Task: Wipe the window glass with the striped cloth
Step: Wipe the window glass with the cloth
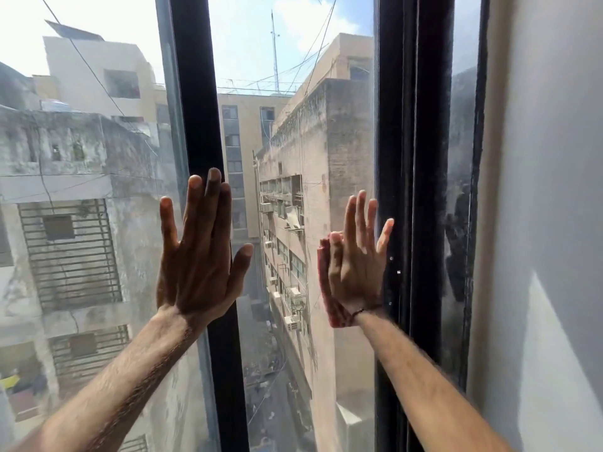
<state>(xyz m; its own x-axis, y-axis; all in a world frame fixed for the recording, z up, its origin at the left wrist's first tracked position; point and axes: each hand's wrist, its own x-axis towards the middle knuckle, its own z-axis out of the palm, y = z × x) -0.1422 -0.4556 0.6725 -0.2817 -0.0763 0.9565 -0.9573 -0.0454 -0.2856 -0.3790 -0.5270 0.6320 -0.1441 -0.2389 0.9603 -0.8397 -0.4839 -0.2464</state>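
Observation:
My right hand (357, 259) lies flat against the middle pane of window glass (293, 151), fingers spread, pressing a red striped cloth (329, 298) to the glass. Only the cloth's left edge and lower corner show from under the palm. The hand sits close to the black right frame (411, 190). My left hand (199, 256) rests flat and spread, holding nothing, partly on the left pane and partly over the black vertical frame bar (199, 93).
A white wall (548, 223) rises at the right, beside a narrow dusty strip of glass (461, 190). Through the panes, tall buildings and a street far below are visible. The left pane (81, 190) looks hazy.

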